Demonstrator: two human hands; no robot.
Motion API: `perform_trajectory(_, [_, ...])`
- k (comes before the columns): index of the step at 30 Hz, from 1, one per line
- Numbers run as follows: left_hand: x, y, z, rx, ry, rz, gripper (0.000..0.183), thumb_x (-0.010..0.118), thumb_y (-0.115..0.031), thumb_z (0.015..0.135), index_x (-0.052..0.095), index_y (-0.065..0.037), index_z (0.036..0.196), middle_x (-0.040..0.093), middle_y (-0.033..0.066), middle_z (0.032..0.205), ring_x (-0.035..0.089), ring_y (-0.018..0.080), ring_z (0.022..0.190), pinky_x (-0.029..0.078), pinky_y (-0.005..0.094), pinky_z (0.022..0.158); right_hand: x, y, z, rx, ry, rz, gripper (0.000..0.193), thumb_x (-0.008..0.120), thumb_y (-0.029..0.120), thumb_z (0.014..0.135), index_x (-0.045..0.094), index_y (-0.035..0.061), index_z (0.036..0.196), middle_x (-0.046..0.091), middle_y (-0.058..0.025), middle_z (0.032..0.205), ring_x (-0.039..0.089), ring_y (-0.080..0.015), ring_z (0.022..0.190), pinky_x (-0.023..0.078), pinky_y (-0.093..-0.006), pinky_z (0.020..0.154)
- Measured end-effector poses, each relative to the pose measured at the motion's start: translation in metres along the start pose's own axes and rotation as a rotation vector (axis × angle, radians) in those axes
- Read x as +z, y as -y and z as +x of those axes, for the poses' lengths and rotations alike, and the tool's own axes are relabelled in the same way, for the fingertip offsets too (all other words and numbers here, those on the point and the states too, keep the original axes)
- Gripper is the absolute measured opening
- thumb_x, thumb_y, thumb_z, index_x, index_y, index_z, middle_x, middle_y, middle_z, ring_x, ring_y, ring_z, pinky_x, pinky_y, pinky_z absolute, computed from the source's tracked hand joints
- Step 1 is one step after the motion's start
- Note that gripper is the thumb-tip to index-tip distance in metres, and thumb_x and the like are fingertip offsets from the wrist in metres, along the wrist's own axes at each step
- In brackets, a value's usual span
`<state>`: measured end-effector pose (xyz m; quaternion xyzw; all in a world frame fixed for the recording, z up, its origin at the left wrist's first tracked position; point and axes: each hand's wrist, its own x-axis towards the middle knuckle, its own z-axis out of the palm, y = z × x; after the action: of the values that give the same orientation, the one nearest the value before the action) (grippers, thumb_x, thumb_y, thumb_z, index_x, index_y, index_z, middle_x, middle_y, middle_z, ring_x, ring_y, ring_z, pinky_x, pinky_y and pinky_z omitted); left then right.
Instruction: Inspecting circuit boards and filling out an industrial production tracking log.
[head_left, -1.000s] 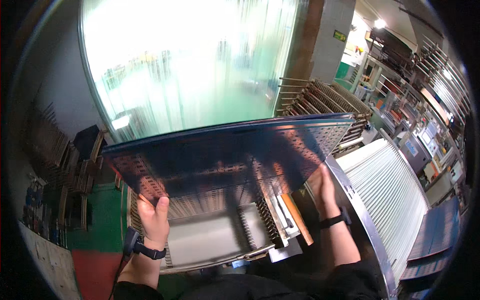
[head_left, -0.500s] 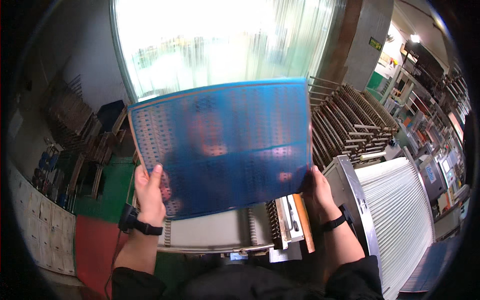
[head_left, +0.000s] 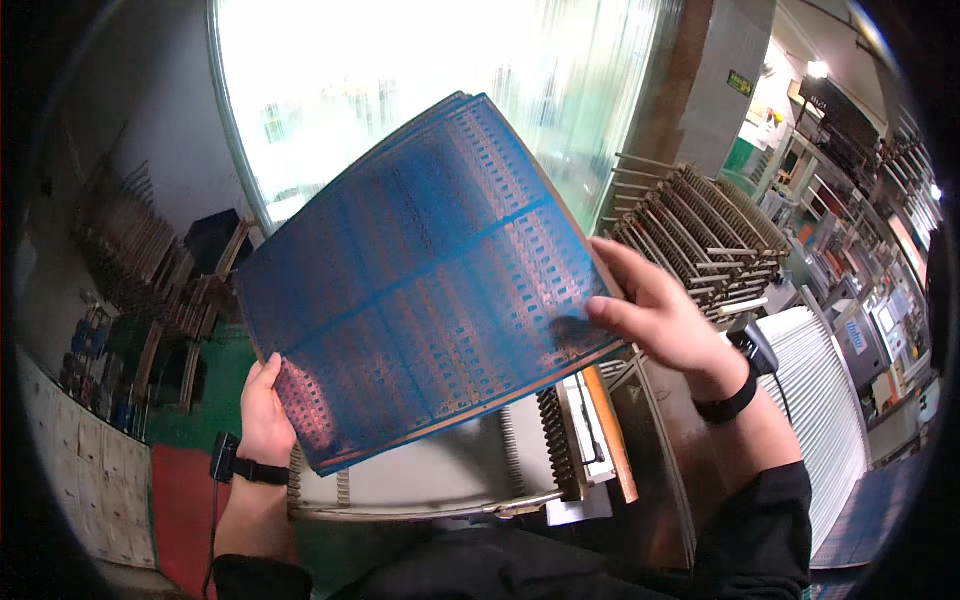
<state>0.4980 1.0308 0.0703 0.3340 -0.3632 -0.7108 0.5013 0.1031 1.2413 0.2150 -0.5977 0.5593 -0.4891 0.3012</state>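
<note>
I hold a blue printed circuit board panel (head_left: 400,290) up in front of me, tilted so its right end is higher. Copper-coloured rows of small marks cover its face. A doubled upper edge suggests a second panel behind, but I cannot tell how many there are. My left hand (head_left: 268,408) grips the lower left edge with the thumb on the face. My right hand (head_left: 660,315) grips the right edge, thumb in front and fingers partly hidden behind. Below the panel lies a metal-framed tray (head_left: 420,480) with a pale surface and coil springs.
Slatted racks (head_left: 700,230) stand beyond my right hand, and a white ribbed rack (head_left: 805,400) stands nearer on the right. A bright strip curtain (head_left: 400,60) hangs ahead. Pale lockers (head_left: 85,470) line the left, beside a red floor patch (head_left: 185,510). Machinery (head_left: 880,330) fills the far right.
The panel has turned anticlockwise from nearly level to steeply tilted. My right hand has risen along with its edge, while my left hand has shifted slightly down and left.
</note>
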Motion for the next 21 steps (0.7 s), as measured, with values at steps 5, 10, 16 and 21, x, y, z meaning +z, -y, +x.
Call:
perform_trajectory(5, [-0.025,-0.009,0.012,0.053,0.019,-0.119,0.022,0.056,-0.023,0.103,0.06,-0.009,0.12,0.066,0.0045,0.115,0.062,0.0185,0.11,0.048,0.0386,0.1,0.003,0.041,0.011,-0.183,0.093,0.234,0.08,0.076,0.014,0.088,0.032,-0.0067,0.151,0.046,-0.0183,0.15,0.045,-0.0239,0.139,0.034,-0.0378,0.117])
perform_trajectory(10, [0.014,-0.039,0.017,0.113,0.062,-0.256,0.03,0.055,-0.026,0.104,0.059,-0.007,0.126,0.068,0.0077,0.119,0.065,0.0218,0.11,0.05,0.0403,0.101,-0.005,0.048,0.019,-0.242,-0.108,0.073,0.054,0.073,0.014,0.09,0.05,-0.004,0.135,0.064,-0.0107,0.126,0.06,-0.0167,0.118,0.044,-0.0309,0.104])
perform_trajectory(16, [-0.009,-0.039,0.041,0.223,-0.041,-0.141,0.028,0.06,-0.028,0.101,0.061,-0.006,0.12,0.069,0.0073,0.115,0.065,0.0208,0.107,0.051,0.0398,0.097,0.008,0.05,0.033,0.032,-0.195,0.209,0.053,0.076,0.024,0.089,0.055,-0.0024,0.13,0.067,-0.0062,0.11,0.064,-0.0104,0.087,0.052,-0.0234,0.074])
perform_trajectory(21, [-0.018,-0.033,0.046,0.19,-0.059,-0.19,0.031,0.06,-0.029,0.102,0.06,-0.006,0.123,0.067,0.0068,0.12,0.063,0.0196,0.11,0.05,0.0389,0.099,0.031,0.066,0.018,-0.067,-0.105,0.082,0.079,0.085,0.027,0.079,0.047,-0.0059,0.139,0.065,-0.0078,0.113,0.063,-0.0107,0.083,0.05,-0.0216,0.07])
